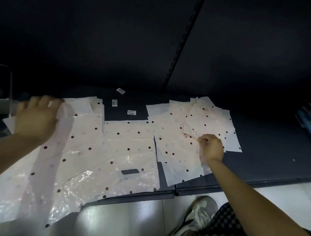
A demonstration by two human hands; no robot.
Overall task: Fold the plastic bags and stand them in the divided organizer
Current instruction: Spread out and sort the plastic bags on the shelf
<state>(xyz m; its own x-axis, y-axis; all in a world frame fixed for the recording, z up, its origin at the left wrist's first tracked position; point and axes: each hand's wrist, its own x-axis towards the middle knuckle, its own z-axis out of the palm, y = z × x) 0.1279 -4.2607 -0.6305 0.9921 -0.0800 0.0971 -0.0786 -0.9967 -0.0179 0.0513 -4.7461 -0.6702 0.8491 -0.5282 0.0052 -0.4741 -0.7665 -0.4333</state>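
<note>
Item: plastic bags, translucent pale pink with dark polka dots, glossy and wrinkled. One large spread of bags [114,151] lies flat across the dark shelf [266,140], its near portion overhanging the shelf's front edge toward the floor; a die-cut handle slot [130,171] shows in the uppermost bag. A second lot, a loose fanned pile of bags [195,130], lies to the right on the same shelf, sheets overlapping at differing angles.

Hands: the left hand [36,118] holds a long bag strip [47,166] at its far end, fingers curled over the plastic, the strip running down past the shelf edge. The right hand [211,147] rests on the fanned pile, fingertips pinching one sheet's edge.

Edges and room: bare shelf surface lies right of the pile and in a gap between the two lots at the back. The tiled floor [120,221] lies below the front edge, with a shoe [198,214] near it.

Labels: three small white barcode stickers [114,103] lie on the shelf behind the bags; print too small to read.
</note>
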